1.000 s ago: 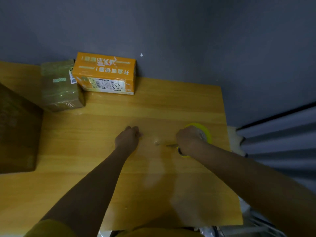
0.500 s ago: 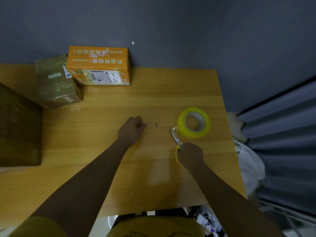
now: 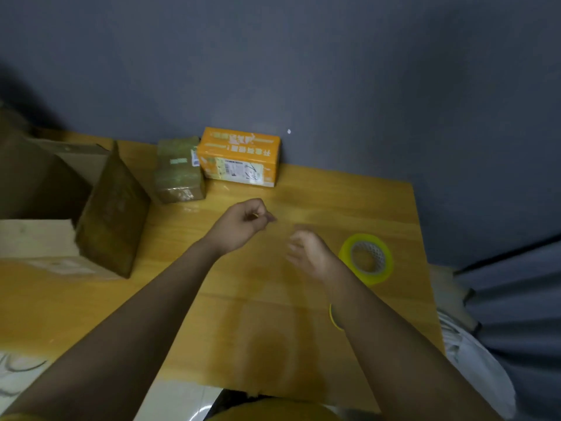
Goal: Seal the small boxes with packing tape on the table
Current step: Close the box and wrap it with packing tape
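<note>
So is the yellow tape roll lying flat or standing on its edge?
Lying flat. The tape roll rests on its side on the table, its round core hole facing up, beside the right hand.

- The orange box (image 3: 239,156) is showing a row of large white Chinese characters upside down along its top, too blurred to read.
- Its white barcode label (image 3: 235,170) is carrying print too small to read.
- The taped brown box (image 3: 179,171) is bearing small illegible stickers.

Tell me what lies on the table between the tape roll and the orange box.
Nothing: in the head view, only bare table shows between the tape roll and the orange box; the blurred right hand sits beside that stretch.
</note>
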The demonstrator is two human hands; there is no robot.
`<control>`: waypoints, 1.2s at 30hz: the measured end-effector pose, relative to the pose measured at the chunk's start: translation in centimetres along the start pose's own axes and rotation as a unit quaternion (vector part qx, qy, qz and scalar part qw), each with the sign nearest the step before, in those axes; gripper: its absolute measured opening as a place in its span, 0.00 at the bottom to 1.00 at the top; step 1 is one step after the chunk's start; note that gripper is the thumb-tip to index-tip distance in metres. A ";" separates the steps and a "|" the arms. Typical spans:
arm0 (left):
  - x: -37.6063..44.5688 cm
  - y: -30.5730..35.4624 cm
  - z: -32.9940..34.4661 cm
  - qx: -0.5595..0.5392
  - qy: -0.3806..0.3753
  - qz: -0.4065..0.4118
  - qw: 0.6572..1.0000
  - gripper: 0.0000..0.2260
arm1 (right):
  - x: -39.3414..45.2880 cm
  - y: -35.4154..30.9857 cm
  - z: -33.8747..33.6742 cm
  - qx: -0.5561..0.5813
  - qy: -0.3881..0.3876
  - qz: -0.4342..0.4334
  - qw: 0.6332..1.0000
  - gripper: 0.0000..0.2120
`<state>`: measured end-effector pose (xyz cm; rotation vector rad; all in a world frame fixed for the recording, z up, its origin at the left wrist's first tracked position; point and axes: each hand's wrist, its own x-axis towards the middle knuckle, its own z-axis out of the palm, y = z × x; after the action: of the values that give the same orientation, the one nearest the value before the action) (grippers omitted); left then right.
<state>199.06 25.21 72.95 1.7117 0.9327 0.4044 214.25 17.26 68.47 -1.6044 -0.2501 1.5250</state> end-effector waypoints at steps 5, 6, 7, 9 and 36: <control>-2.3 2.0 -6.0 -0.014 0.044 0.043 0.998 0.09 | -2.0 -3.0 5.1 0.189 -0.071 -0.037 0.979 0.14; -2.7 2.2 -7.4 -0.013 0.054 0.046 0.997 0.10 | -2.3 -3.6 6.3 0.190 -0.072 -0.049 0.978 0.11; -3.1 2.3 -8.7 -0.013 0.063 0.049 0.997 0.10 | -2.6 -4.1 7.5 0.191 -0.078 -0.061 0.977 0.09; -3.9 1.9 -11.8 -0.011 0.080 0.055 0.995 0.10 | -2.8 -4.9 10.2 0.186 -0.086 -0.083 0.975 0.06; -8.8 -2.4 -34.8 -0.001 0.034 0.119 0.992 0.08 | -3.7 -6.9 34.6 0.053 -0.103 -0.139 0.984 0.18</control>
<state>169.13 41.47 84.48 1.8231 0.7770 0.6248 185.71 34.26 80.87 -1.2711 -0.4784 1.4594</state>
